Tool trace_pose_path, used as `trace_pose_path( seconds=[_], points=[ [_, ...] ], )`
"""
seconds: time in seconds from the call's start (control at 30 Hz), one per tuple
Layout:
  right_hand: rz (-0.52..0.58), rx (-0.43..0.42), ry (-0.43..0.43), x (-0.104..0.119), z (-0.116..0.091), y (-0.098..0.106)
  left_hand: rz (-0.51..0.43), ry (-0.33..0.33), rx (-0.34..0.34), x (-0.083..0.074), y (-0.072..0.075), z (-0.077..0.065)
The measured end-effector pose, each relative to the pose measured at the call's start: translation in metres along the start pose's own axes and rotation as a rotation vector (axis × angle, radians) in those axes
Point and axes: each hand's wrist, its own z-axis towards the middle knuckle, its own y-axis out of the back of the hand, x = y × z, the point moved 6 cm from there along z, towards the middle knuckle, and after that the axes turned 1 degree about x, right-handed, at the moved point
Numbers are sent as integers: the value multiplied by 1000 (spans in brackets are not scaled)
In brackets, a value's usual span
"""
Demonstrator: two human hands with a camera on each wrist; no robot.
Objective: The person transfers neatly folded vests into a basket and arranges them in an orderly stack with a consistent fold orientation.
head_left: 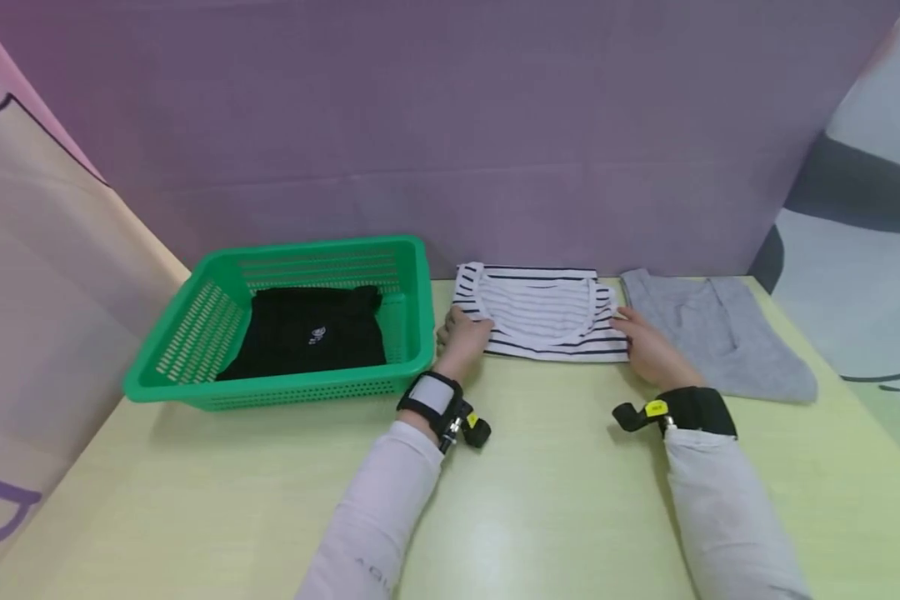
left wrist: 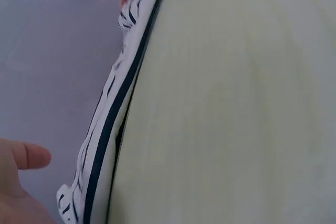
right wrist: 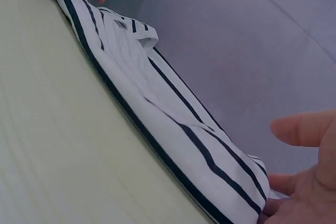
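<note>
A folded white shirt with dark stripes (head_left: 540, 312) lies at the back of the table, its round neckline facing up. At its left end is my left hand (head_left: 465, 340), with the thumb straight and raised off the cloth in the left wrist view. My right hand (head_left: 651, 348) is at the opposite end. In the right wrist view its fingers (right wrist: 283, 184) touch the shirt's edge, while the thumb stands apart from the fabric; some fingertips are hidden by the cloth.
Left of the shirt stands a green plastic basket (head_left: 138, 390) with a folded black garment (head_left: 315, 333) inside. A folded grey garment (head_left: 765, 350) lies to the right. Behind the pale table (head_left: 547, 500) hangs a purple-grey cloth (head_left: 450, 125).
</note>
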Motion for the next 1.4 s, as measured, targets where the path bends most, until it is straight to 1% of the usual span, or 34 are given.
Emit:
trace_pose_path(
  seconds=[0.03, 0.07, 0.1, 0.13, 0.17, 0.2, 0.27, 0.33, 0.43, 0.53, 0.63, 0.8, 0.87, 0.93, 1.03, 1.07, 1.17, 1.23, 1.27, 1.3, 1.4],
  points=[
    [17, 8, -33, -2, 2, 0, 8, 6, 7, -1, 0, 1],
    [97, 20, -85, -4, 3, 0, 12, 12, 11, -2, 0, 1],
    [128, 24, -116, -5, 5, 0, 22, 17, 13, -4, 0, 2],
    [196, 27, -143, -6, 7, -1, 41, 18, 16, -5, 0, 2],
    [335, 23, -204, -8, 10, -1, 66, 22, 20, -7, -1, 2],
    [421, 15, -227, -8, 12, -1, 91, 24, 19, -9, -1, 1],
    [517, 18, -263, -8, 15, -2, 159, 21, 15, -13, -4, 0],
    [525, 27, -282, -6, 18, -2, 220, 28, 18, -17, -8, -1],
    [459, 49, -320, -3, 21, -1, 255, 51, 31, -23, -12, 0],
    [392, 45, -345, -1, 27, 2, 244, 73, 24, -27, -12, 3],
    [326, 26, -373, -2, 33, 5, 241, 82, -4, -31, -10, 5],
    [153, 15, -436, -7, 38, 8, 315, 93, -63, -34, -7, 6],
    [82, 10, -450, -8, 39, 9, 331, 94, -87, -34, -7, 7],
    [49, -10, -461, -10, 41, 10, 330, 92, -115, -33, -8, 10],
    [-37, -38, -455, -14, 46, 12, 351, 84, -172, -30, -9, 16],
    [-81, -63, -429, -19, 51, 13, 362, 79, -193, -28, -10, 18],
    [-196, -72, -408, -21, 56, 13, 407, 59, -242, -25, -12, 24],
    [-253, -74, -395, -18, 57, 13, 427, 41, -266, -24, -13, 28],
    [-266, -74, -393, -15, 57, 13, 428, 32, -277, -24, -14, 29],
    [-262, -57, -411, -10, 53, 13, 430, 26, -284, -24, -14, 30],
    [-264, -54, -412, -2, 49, 13, 429, 20, -292, -25, -14, 32]
  ],
)
